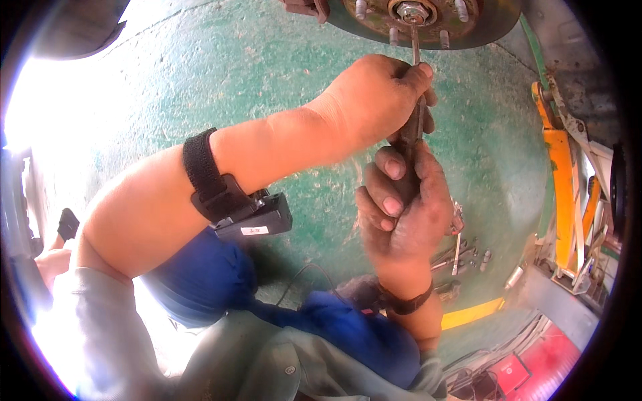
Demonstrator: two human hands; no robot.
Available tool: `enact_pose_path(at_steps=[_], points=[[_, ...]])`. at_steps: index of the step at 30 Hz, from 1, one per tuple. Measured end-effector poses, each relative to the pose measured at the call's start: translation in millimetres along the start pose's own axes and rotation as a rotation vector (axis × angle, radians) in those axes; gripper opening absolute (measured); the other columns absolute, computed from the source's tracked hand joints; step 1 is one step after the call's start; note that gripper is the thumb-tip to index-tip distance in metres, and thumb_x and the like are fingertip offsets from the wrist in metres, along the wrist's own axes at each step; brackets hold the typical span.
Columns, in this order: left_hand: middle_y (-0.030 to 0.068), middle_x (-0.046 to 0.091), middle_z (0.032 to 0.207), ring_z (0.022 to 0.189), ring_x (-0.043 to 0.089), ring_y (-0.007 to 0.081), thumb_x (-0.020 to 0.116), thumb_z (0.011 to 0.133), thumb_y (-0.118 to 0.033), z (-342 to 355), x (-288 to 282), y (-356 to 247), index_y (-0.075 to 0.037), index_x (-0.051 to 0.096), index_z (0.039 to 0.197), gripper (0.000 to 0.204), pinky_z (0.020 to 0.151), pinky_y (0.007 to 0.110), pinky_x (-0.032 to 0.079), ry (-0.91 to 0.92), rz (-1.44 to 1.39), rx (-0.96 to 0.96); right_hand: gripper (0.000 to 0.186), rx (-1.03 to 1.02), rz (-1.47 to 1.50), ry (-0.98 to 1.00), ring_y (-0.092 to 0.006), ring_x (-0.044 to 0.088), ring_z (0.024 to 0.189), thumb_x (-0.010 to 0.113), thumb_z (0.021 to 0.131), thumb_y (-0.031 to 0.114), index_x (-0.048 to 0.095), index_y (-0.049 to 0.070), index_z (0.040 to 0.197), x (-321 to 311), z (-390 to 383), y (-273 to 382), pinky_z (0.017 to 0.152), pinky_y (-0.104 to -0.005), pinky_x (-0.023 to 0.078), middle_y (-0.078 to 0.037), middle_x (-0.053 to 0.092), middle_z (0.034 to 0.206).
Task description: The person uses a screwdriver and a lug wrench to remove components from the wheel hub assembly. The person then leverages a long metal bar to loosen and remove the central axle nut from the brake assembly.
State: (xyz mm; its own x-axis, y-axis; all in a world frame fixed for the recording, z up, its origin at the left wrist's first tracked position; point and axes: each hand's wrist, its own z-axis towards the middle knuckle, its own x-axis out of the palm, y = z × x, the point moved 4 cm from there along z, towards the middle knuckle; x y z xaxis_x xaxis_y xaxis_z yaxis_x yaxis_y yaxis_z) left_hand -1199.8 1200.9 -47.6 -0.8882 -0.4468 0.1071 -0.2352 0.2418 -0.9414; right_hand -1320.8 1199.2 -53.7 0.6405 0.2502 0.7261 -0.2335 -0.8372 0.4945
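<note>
Grey metal, the slim tool (416, 49) is gripped by the left hand (380, 93) nearer the hub nut (412, 13) and the right hand (416, 217) below, presumably to steady its tip.

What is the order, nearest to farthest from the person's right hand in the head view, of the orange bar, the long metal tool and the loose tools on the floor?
From the right hand:
1. Long metal tool: in its grip.
2. Loose tools: on the green floor, to its lower right.
3. Orange bar: farther right.
</note>
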Motion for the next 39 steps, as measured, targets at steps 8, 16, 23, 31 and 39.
enact_pose_path(at_steps=[8,16,23,31,39], points=[[0.0066,0.066,0.076,0.063,0.058,0.0122,0.046,0.101,-0.036,-1.0,-0.2,2.6,-0.002,0.064,0.093,0.04,0.053,0.027,0.043,-0.032,-0.036,-0.032,0.035,0.084,0.046,0.135,-0.0047,0.028,0.041,0.036,0.102,0.036,0.05,0.006,0.115,-4.2,-0.2,2.7,0.035,-0.0189,0.021,0.003,0.045,0.069],[0.0074,0.065,0.074,0.059,0.058,0.0127,0.047,0.101,-0.035,1.7,-0.8,3.0,0.001,0.063,0.092,0.04,0.052,0.026,0.042,-0.003,-0.092,0.016,0.037,0.088,0.064,0.127,-0.0049,0.028,0.04,0.036,0.102,0.036,0.05,0.005,0.116,-2.7,1.0,0.8,0.034,-0.019,0.021,0.002,0.045,0.067],[0.0076,0.066,0.073,0.057,0.058,0.0122,0.047,0.101,-0.034,1.2,-4.0,0.1,0.001,0.064,0.091,0.04,0.05,0.026,0.042,-0.001,-0.061,0.053,0.035,0.096,0.077,0.156,-0.0044,0.028,0.04,0.035,0.102,0.036,0.05,0.008,0.115,1.5,0.6,0.7,0.034,-0.0187,0.022,0.003,0.045,0.067],[0.0082,0.066,0.073,0.056,0.058,0.0126,0.047,0.101,-0.032,1.8,-4.4,1.8,0.001,0.064,0.09,0.039,0.049,0.026,0.042,-0.01,-0.063,0.046,0.039,0.062,0.09,0.233,-0.0035,0.032,0.044,0.034,0.102,0.032,0.048,0.003,0.123,-3.7,2.4,-3.5,0.034,-0.0174,0.024,0.005,0.045,0.072],[0.0087,0.065,0.072,0.055,0.057,0.0133,0.048,0.101,-0.031,3.0,-6.4,2.2,0.002,0.064,0.089,0.039,0.048,0.027,0.042,-0.004,-0.067,0.038,0.04,0.06,0.119,0.292,-0.0036,0.032,0.044,0.033,0.103,0.033,0.048,0.003,0.125,-4.3,4.0,-5.1,0.034,-0.0174,0.025,0.004,0.046,0.074]])
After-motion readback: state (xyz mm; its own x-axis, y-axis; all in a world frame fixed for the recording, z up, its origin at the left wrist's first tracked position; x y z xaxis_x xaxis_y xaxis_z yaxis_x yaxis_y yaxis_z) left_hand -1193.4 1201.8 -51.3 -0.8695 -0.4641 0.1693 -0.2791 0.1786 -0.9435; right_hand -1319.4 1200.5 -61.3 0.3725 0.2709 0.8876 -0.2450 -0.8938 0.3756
